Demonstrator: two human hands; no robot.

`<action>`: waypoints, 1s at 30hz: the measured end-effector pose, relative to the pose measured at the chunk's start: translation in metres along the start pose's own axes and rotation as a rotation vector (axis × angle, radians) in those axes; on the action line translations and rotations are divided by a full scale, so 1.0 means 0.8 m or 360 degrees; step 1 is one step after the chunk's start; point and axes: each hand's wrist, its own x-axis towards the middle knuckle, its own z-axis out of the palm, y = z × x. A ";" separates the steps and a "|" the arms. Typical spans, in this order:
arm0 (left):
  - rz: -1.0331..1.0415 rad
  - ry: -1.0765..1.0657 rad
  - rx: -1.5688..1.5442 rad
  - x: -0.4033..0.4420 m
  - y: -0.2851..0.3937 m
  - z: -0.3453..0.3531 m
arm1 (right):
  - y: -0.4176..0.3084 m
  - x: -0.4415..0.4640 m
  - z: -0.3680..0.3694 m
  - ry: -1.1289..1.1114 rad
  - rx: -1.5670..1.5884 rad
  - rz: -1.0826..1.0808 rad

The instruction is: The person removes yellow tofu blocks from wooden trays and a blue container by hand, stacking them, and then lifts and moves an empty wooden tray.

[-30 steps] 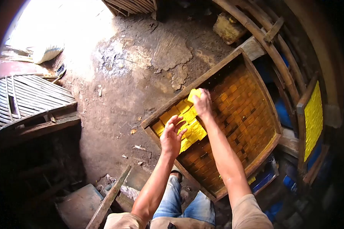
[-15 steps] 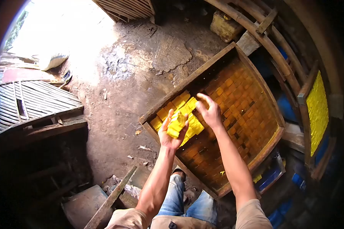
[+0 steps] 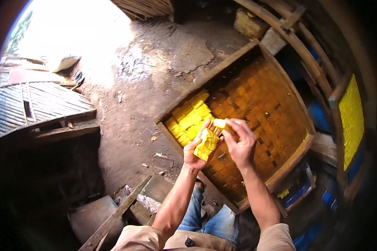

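My left hand (image 3: 193,157) is palm up, fingers curled round a small stack of yellow tofu pieces (image 3: 207,144). Just to its right, my right hand (image 3: 242,147) pinches a single tofu piece (image 3: 220,123) between thumb and fingers, close above the left fingertips. Both hands are over the near left part of a wooden-framed tray (image 3: 272,121) with a woven bottom. Rows of tofu pieces (image 3: 190,115) lie side by side in the tray's left corner, partly hidden behind my left hand.
A slatted platform (image 3: 42,106) stands at the left. Bamboo poles (image 3: 310,54) and an upright frame with a yellow sheet (image 3: 351,121) are at the right. A wooden plank (image 3: 117,215) slants near my legs, and a yellowish container (image 3: 250,24) sits beyond the tray.
My right hand has drawn back from the tofu rows toward my left hand and now pinches a piece. The left hand has moved slightly right and down, uncovering more of the rows.
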 end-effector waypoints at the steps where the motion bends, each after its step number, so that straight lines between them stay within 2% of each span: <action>1: -0.0064 -0.0085 0.0048 -0.003 -0.018 0.008 | -0.003 -0.014 -0.019 0.0000 -0.0030 0.0000; 6: -0.0314 -0.0155 0.0168 -0.018 -0.140 0.033 | 0.009 -0.108 -0.116 0.0172 -0.0132 0.0223; 9: -0.0443 -0.0062 0.0281 -0.038 -0.223 0.034 | 0.029 -0.180 -0.188 0.0261 -0.0184 0.0375; 10: -0.0467 -0.0015 0.0362 -0.047 -0.256 0.030 | 0.034 -0.205 -0.210 0.0287 -0.0095 0.0510; 12: -0.0562 -0.0010 0.0513 -0.071 -0.319 0.018 | 0.047 -0.259 -0.256 0.0330 -0.0047 0.0529; 13: -0.0626 0.0020 0.0540 -0.085 -0.354 0.022 | 0.057 -0.296 -0.276 0.0343 0.0211 0.0695; 14: -0.0683 0.0038 0.0569 -0.096 -0.389 0.028 | 0.059 -0.327 -0.312 0.0127 0.0243 0.0807; 16: -0.0727 0.0153 0.0529 -0.130 -0.461 0.003 | 0.072 -0.390 -0.357 0.0041 0.0240 0.0732; 17: -0.0808 0.0239 0.0442 -0.151 -0.498 -0.006 | 0.081 -0.424 -0.376 -0.0085 0.0284 0.0812; 18: -0.0875 0.0328 0.0360 -0.168 -0.530 -0.016 | 0.091 -0.450 -0.395 -0.0221 0.0026 0.0802; 19: -0.0869 0.0419 0.0572 -0.179 -0.568 -0.013 | 0.107 -0.481 -0.407 -0.0129 0.0040 0.0832; 21: -0.0903 0.0549 0.0444 -0.199 -0.626 -0.023 | 0.136 -0.526 -0.437 -0.0006 0.0155 0.0918; 22: -0.0940 0.0587 0.0406 -0.201 -0.651 -0.022 | 0.148 -0.539 -0.463 -0.0085 0.0185 0.0968; 24: -0.1036 0.0664 0.0566 -0.195 -0.696 -0.024 | 0.162 -0.565 -0.500 0.0032 0.0481 0.1131; 27: -0.1093 0.0848 0.0796 -0.169 -0.756 -0.022 | 0.203 -0.584 -0.548 0.0026 0.0944 0.1304; 28: -0.1172 0.0862 0.0729 -0.160 -0.774 -0.055 | 0.227 -0.579 -0.567 -0.0117 0.0860 0.1390; 29: -0.1234 0.0790 0.0789 -0.146 -0.782 -0.072 | 0.257 -0.573 -0.587 -0.0251 0.0707 0.1298; 30: -0.1303 0.0715 0.0850 -0.138 -0.787 -0.082 | 0.288 -0.563 -0.604 -0.0373 0.0759 0.1419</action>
